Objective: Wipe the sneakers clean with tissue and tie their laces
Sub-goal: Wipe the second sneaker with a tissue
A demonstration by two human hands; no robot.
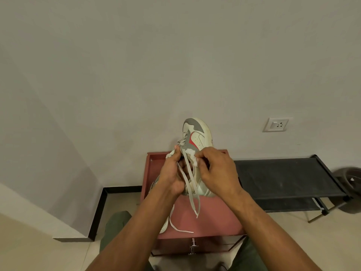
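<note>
sneaker (197, 137) — held above cabinet (211, 218) | rack (283, 178) — right of cabinet

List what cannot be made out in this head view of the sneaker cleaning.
- Second sneaker: mostly hidden behind the left forearm; only a sole edge and lace show.
- Held sneaker: heel and tongue covered by the left hand and right hand.
- Tissue: mostly hidden inside the right hand.
- Dark round object: cut off by the right edge, unidentifiable.
</note>
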